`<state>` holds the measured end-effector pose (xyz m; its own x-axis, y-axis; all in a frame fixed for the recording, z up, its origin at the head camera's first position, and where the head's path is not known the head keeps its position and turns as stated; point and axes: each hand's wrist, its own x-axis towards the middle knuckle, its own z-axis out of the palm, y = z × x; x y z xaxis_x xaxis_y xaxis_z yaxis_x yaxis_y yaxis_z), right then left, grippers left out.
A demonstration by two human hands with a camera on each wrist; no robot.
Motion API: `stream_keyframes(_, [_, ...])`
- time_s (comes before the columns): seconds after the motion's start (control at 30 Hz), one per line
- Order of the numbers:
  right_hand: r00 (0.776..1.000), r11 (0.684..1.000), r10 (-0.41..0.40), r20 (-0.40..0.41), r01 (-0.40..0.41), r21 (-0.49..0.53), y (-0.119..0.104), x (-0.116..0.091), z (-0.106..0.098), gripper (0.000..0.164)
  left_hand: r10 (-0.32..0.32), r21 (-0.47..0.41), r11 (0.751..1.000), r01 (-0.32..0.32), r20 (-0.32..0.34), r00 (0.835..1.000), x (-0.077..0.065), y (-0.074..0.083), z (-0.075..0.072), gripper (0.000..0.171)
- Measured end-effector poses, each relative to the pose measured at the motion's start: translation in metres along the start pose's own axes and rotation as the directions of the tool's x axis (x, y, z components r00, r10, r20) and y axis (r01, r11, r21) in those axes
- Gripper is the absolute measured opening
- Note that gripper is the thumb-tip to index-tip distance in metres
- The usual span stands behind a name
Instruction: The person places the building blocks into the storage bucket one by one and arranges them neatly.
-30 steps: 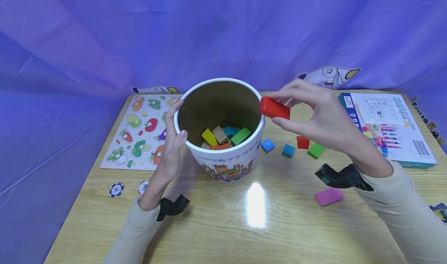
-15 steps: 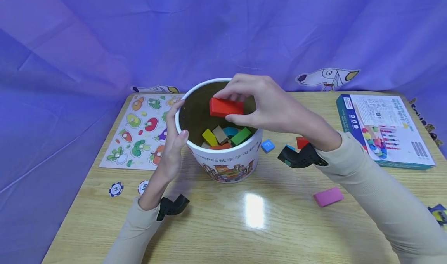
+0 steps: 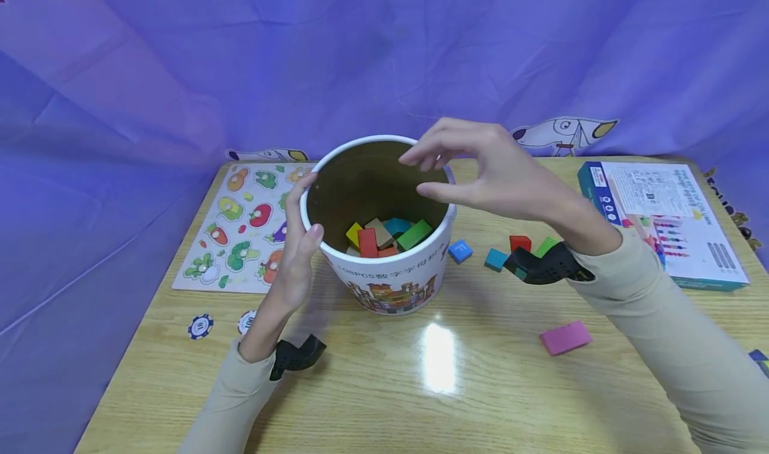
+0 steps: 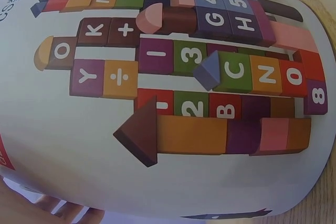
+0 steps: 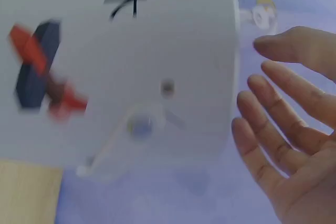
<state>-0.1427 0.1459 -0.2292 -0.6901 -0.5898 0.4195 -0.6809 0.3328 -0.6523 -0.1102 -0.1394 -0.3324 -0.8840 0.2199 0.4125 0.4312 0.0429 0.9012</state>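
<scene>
A white bucket [image 3: 342,274] printed with building blocks stands upright on the table, its top uncovered. My left hand [image 3: 294,260] grips its left rim, thumb at the near edge. In the left wrist view the bucket's printed wall [image 4: 105,182] fills most of the picture. Inside lie several wooden blocks; a red block [image 3: 368,243] rests on top of them, beside a yellow one and a green block [image 3: 414,235]. Over the right rim hovers my right hand [image 3: 486,167], holding nothing, thumb and fingers apart. The right wrist view shows those spread fingers [image 5: 268,145] beside the bucket's wall.
Right of the bucket lie a blue block [image 3: 460,251], a teal block [image 3: 496,260], a red block [image 3: 520,243] and a green one. A pink block [image 3: 566,338] is nearer. A boxed toy [image 3: 673,223] is far right, a vegetable puzzle board [image 3: 192,240] left, chips [image 3: 200,326] in front.
My right hand carried a red block over the bucket and let it go; the block now lies inside. The hand has since drawn back to the right. My left hand stayed at the rim.
</scene>
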Motion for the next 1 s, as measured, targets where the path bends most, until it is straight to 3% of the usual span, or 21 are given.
stream_keyframes(0.2, [0.996, 0.996, 0.084, -0.036, -0.083, 0.033, 0.026, -0.044, -0.030, 0.031, 0.007, -0.006, 1.000, -0.007, 0.001, 1.000, -0.001, 0.000, 0.000, 0.071])
stream_keyframes(0.3, [0.981, 0.980, 0.196, 0.003, -0.196, -0.030, 0.045, -0.070, -0.042, 0.030, 0.009, -0.009, 1.000, -0.009, 0.001, 1.000, -0.001, 0.000, 0.000, 0.071])
stream_keyframes(0.43, [0.941, 0.933, 0.319, 0.112, -0.290, -0.213, 0.076, -0.098, -0.049, 0.026, 0.008, -0.014, 1.000, -0.008, -0.011, 1.000, -0.001, 0.000, -0.001, 0.072])
stream_keyframes(0.57, [0.902, 0.904, 0.361, 0.236, -0.277, -0.326, 0.107, -0.121, -0.046, 0.027, 0.004, -0.018, 1.000, -0.004, -0.009, 1.000, 0.000, 0.000, -0.002, 0.072])
stream_keyframes(0.7, [0.873, 0.907, 0.366, 0.322, -0.257, -0.334, 0.128, -0.138, -0.038, 0.032, 0.006, -0.024, 1.000, -0.006, -0.004, 1.000, 0.000, 0.000, -0.002, 0.072])
stream_keyframes(0.9, [0.846, 0.888, 0.412, 0.337, -0.291, -0.355, 0.138, -0.149, -0.027, 0.042, -0.006, -0.022, 1.000, 0.006, 0.000, 1.000, 0.001, -0.001, -0.001, 0.074])
stream_keyframes(1.0, [0.846, 0.875, 0.425, 0.321, -0.295, -0.383, 0.140, -0.151, -0.023, 0.040, -0.012, -0.019, 1.000, 0.012, -0.003, 1.000, 0.001, -0.001, 0.000, 0.074])
